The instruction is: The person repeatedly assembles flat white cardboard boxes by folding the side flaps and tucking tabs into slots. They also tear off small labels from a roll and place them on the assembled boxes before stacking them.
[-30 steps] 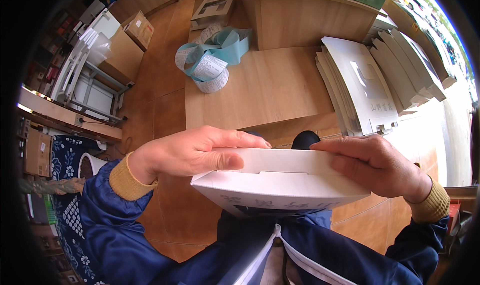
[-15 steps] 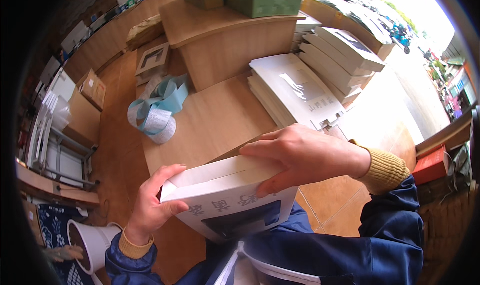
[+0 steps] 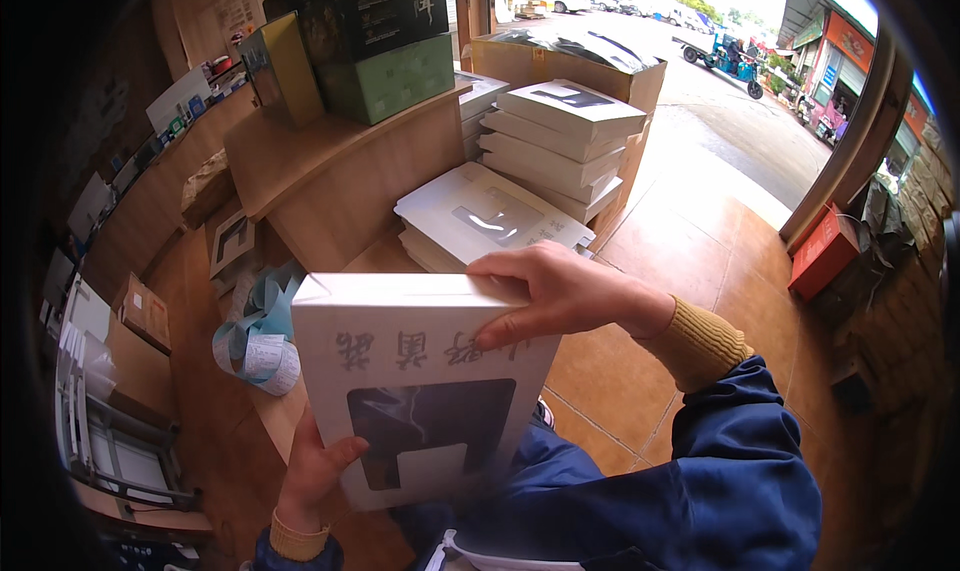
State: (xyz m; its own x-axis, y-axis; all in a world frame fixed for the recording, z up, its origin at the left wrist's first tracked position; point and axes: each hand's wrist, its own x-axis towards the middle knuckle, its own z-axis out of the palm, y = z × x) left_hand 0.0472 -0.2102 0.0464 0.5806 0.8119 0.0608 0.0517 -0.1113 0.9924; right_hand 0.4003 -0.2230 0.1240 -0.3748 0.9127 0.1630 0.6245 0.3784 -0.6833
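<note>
Behind the box you've got a low stack of flat white window boxes (image 3: 490,221) on the wooden table (image 3: 390,256), and right behind that a taller stack of white boxes (image 3: 565,136) leaning up against an open brown carton (image 3: 580,61). On the raised wooden counter (image 3: 300,156) sit a green box (image 3: 385,81), a black box (image 3: 375,11) on top of it, and a yellow-edged dark box (image 3: 270,66) to their left. A teal tape roll with white labels (image 3: 262,341) lies at the table's left edge, just beside the box you hold. Metal-frame rack (image 3: 110,441) far left on the floor, red box (image 3: 825,251) by the doorway on the right, well apart from you. Nothing sits between you and the box.

Your white window box (image 3: 425,381) is upright in front of your chest, face toward you, dark clear window in its lower half. Your right hand (image 3: 560,291) clamps the top right edge, fingers curled over the front face, thumb pressed on the front below the top edge. Your left hand (image 3: 315,466) supports the bottom left corner from below, thumb up against the front face, the other fingers hidden behind the box. Both hands are gripping, neither spread flat.
</note>
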